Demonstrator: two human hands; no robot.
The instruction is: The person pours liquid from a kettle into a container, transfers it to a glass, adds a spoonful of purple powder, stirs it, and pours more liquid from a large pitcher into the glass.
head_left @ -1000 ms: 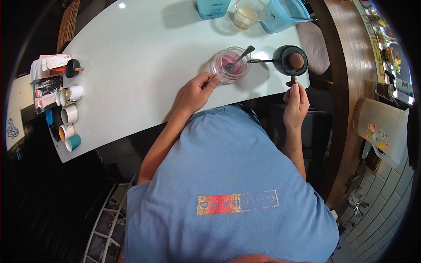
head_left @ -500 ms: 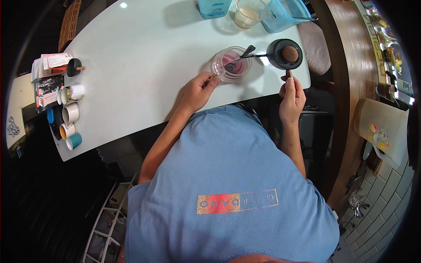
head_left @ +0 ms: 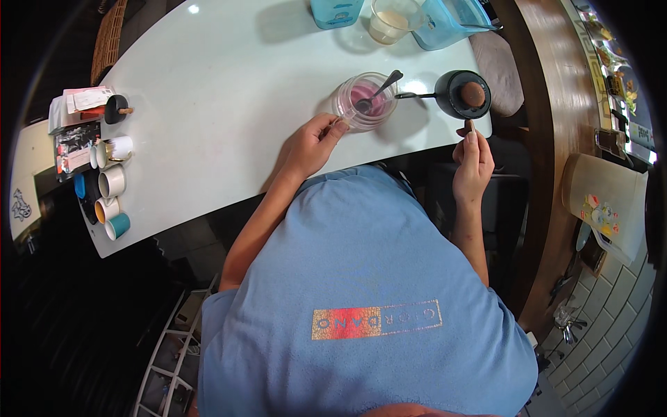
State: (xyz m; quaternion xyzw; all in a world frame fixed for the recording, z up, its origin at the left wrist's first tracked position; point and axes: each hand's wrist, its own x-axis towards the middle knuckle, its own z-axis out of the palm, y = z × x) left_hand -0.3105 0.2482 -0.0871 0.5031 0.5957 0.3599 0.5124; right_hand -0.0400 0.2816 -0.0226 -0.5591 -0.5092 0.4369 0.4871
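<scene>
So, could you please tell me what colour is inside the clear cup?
Pink, inside the clear cup, seen in the head view.

The right hand (head_left: 474,161) now sits closer to the table edge and to the small black pan (head_left: 461,93) than a second ago, its fingertips pinching a small brown piece just below the pan's rim. The whole scene has slid slightly in the view, so the clear bowl (head_left: 363,101) with its pink contents and the spoon (head_left: 377,92) appear a little further left.
</scene>
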